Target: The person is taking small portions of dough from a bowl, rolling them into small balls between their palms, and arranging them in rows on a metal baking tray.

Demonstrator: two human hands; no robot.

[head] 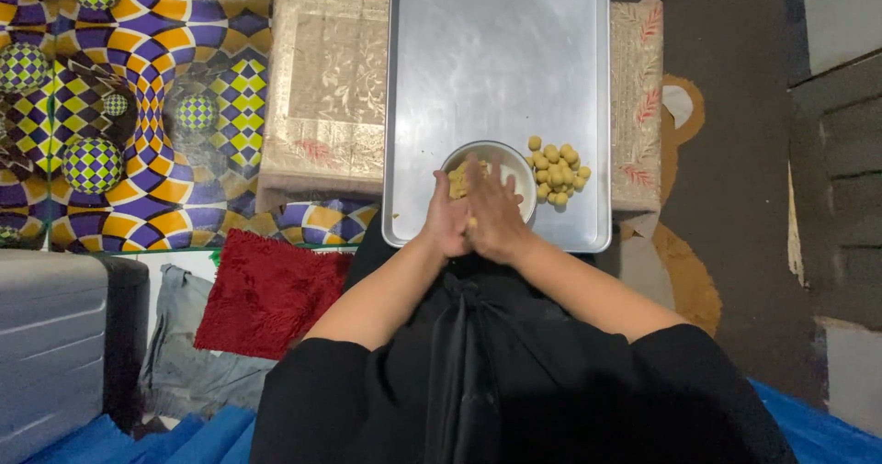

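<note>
Across the middle of the frame a large metal tray point(496, 50) lies mostly bare on a cloth-covered low desk point(322, 87), with a white bowl point(522, 165) of dough near its lower edge. Right of the bowl sits a cluster of finished dough balls point(557, 172), while dough remains inside. Over the bowl, left hand point(447, 220) and right hand point(494, 214) are pressed palm to palm around a small dough piece point(472, 221).

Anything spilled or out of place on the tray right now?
Mostly tidy. A few small crumbs lie on the metal tray near its lower left edge, left of the bowl. The dough balls sit clustered beside the bowl, none strayed.
</note>
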